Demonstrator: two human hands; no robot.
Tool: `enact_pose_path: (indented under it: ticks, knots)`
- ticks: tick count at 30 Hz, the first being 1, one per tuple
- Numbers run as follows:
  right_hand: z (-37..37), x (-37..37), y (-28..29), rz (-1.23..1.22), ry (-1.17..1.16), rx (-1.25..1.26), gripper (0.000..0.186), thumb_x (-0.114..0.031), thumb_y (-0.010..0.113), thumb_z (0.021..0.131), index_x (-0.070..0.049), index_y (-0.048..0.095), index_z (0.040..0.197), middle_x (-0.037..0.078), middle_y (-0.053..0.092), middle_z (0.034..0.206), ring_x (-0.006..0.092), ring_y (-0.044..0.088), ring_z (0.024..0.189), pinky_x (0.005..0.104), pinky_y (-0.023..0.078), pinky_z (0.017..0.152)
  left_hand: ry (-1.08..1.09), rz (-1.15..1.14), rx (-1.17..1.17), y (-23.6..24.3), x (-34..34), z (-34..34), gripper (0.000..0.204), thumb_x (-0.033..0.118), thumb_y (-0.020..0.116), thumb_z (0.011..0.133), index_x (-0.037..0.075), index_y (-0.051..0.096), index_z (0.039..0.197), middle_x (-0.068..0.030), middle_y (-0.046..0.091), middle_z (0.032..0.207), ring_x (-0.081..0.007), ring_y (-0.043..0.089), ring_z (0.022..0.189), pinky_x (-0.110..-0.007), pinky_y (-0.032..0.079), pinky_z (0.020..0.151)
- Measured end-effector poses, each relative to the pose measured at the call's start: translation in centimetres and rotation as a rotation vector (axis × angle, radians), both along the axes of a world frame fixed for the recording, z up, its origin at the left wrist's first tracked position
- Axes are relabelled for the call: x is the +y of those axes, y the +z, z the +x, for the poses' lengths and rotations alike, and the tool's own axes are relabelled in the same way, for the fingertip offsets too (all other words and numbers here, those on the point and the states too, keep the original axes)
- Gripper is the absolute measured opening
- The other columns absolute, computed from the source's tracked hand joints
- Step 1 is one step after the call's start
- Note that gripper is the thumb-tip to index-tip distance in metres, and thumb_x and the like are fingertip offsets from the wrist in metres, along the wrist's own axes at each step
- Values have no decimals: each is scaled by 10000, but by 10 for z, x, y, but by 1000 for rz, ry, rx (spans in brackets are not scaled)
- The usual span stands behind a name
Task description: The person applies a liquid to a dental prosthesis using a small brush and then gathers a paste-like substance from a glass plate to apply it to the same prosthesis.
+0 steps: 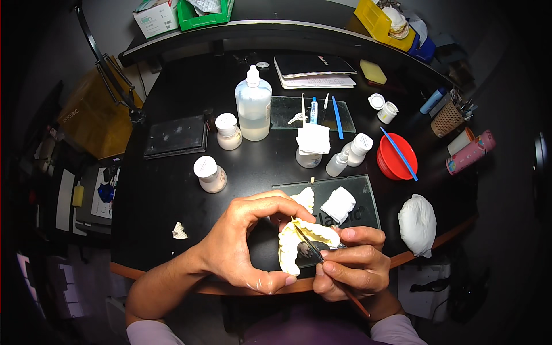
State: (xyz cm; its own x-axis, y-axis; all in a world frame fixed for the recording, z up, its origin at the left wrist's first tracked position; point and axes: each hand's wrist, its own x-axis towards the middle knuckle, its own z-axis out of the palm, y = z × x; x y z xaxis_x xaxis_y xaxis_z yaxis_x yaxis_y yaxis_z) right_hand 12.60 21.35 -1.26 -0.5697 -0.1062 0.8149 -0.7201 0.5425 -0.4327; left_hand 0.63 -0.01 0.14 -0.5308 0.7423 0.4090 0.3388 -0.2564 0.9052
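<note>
Over the near edge of the worktop [155, 190], the left hand [233, 241] holds a curved, pale yellow dental model [287, 250] between thumb and fingers; the right hand [359, 264] pinches a thin tool [310, 246], its tip at the model's inner side.

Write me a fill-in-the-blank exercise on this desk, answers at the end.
1. The person's ____ hand holds the thin tool, its tip at the tooth model.
2. The bowl under a blue stick is ____.
3. The bin beside the white box is ____.
4. The cap of the tall bottle is ____.

Missing words: right; red; green; white.
</note>
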Motion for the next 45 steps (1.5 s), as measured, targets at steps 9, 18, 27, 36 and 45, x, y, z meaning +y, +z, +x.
enact_pose_path:
  ticks: [9,18,27,36,45]
  knots:
    - [0,0,-1,-2,6,-1,228,-166,893,836,-115,759,1013,20,749,959,267,661,1104,348,631,928,4,4,2,0,0,0,686,288,873,626,-44,694,1199,-126,705,1131,-185,659,963,-315,508,886]
    - [-1,1,0,9,18,-1,231,-120,882,824,-110,756,1018,23,742,967,271,655,1113,364,641,929,5,13,5,-1,0,-1,693,301,869,625,-39,696,1203,-126,703,1113,-188,657,945,-316,508,877]
    - [0,2,2,10,25,-9,234,-96,872,816,-106,756,1019,28,739,971,277,651,1119,377,652,933,1,10,13,-1,1,-1,694,305,868,625,-35,698,1206,-122,702,1104,-187,654,940,-316,506,873]
    - [1,0,-1,-33,23,-2,212,-95,864,821,-99,755,1003,32,738,955,274,653,1114,384,662,930,-6,4,0,-1,0,0,698,285,873,624,-50,689,1209,-128,698,1132,-185,652,971,-315,506,891]
    - [-2,1,0,-20,26,12,204,-127,863,842,-100,756,1013,32,745,950,270,662,1095,373,658,922,-18,-53,-66,5,-1,2,755,273,892,566,-97,680,1189,-198,686,1173,-271,664,1113,-381,491,1024]
